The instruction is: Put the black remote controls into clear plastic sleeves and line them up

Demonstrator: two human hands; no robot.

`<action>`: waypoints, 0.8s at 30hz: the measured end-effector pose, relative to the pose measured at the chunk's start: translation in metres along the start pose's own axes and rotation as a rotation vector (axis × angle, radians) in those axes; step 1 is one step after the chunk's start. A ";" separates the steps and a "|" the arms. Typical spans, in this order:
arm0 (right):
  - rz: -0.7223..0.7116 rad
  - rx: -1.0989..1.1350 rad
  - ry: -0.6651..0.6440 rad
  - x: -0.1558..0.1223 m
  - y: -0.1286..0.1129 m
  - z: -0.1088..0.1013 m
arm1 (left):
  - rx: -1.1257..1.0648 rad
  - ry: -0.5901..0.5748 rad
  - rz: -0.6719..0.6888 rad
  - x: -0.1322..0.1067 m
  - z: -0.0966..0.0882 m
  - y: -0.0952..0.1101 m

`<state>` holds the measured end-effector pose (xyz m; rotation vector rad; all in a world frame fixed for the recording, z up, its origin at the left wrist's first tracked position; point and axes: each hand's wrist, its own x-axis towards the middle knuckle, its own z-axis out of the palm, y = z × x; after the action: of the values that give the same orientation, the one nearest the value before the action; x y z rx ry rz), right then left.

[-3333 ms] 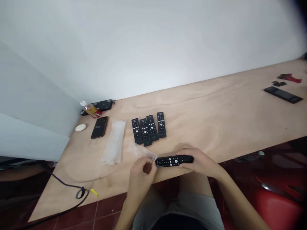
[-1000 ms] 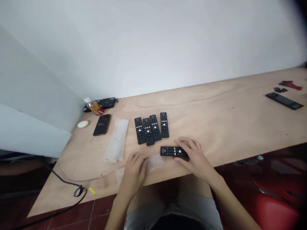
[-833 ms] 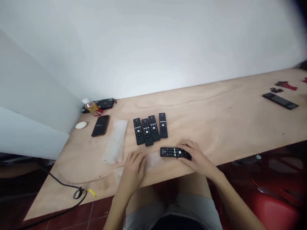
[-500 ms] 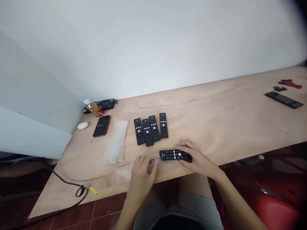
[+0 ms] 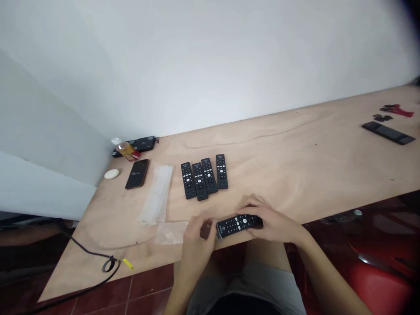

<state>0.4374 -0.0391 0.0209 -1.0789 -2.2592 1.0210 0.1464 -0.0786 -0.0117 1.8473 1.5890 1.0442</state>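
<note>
Since the earlier view, I've raised the remote (image 5: 239, 225) and tilted it above the near edge of the plywood table (image 5: 295, 175). My right hand (image 5: 274, 227) is wrapped round its right end, and my left hand (image 5: 197, 238) pinches its left end. Left of them lies a clear plastic bag (image 5: 170, 232), nothing showing inside.

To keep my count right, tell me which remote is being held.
The crosswise one in the right hand; the other four remotes lie in a row on the table.
</note>
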 end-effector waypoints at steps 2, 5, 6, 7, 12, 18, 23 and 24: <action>-0.008 0.006 -0.007 0.001 -0.002 0.001 | -0.029 -0.001 -0.027 0.000 0.003 0.000; -0.009 0.022 0.009 0.002 -0.002 0.004 | -0.081 -0.003 -0.059 -0.001 0.002 0.002; -0.005 0.029 0.018 0.002 -0.002 0.005 | -0.093 -0.011 -0.053 -0.001 0.000 0.003; -0.002 0.036 0.027 0.002 -0.001 0.006 | -0.099 -0.025 -0.033 -0.001 -0.002 0.004; -0.018 0.070 0.060 -0.001 0.005 0.011 | 0.005 -0.134 0.158 -0.001 -0.017 0.006; -0.031 0.043 0.075 0.016 0.001 0.021 | 0.040 -0.232 0.285 0.012 -0.013 0.004; -0.018 0.047 0.120 0.025 -0.002 0.028 | 0.082 -0.228 0.314 0.021 -0.016 0.001; 0.011 0.048 0.162 0.022 0.000 0.027 | 0.105 -0.215 0.316 0.021 -0.020 -0.001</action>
<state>0.4068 -0.0337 0.0051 -1.1133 -2.0930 0.9511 0.1301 -0.0606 0.0044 2.2515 1.2759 0.8647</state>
